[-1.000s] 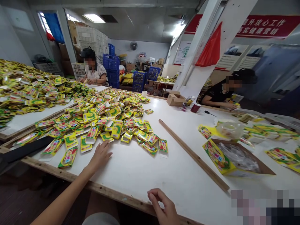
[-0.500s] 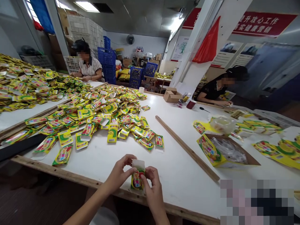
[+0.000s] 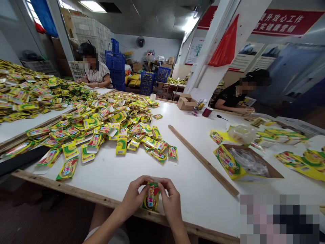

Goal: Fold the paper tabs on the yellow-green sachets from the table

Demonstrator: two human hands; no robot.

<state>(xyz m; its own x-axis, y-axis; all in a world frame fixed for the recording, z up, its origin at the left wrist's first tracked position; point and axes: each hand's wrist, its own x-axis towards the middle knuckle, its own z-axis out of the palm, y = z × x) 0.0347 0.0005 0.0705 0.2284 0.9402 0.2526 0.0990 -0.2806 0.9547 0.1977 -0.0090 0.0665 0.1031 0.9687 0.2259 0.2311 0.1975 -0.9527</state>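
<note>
A small yellow and green flat carton (image 3: 151, 198) is pinched between both my hands at the near edge of the white table (image 3: 132, 176). My left hand (image 3: 134, 196) grips its left side with fingers curled over the top. My right hand (image 3: 171, 200) grips its right side the same way. A big heap of the same flat cartons (image 3: 111, 125) lies ahead and to the left, a forearm's length from my hands.
A long wooden stick (image 3: 203, 161) lies diagonally on the table. An open cardboard box (image 3: 247, 164) with clear plastic inside sits to the right. Two people sit at the far side, a striped shirt (image 3: 98, 76) and a black top (image 3: 230, 98). Another heap (image 3: 27, 91) covers the left table.
My left hand drew back from the heap with a carton and my right hand joined it. Since half a second ago the white top flap has been pressed down under my fingers.
</note>
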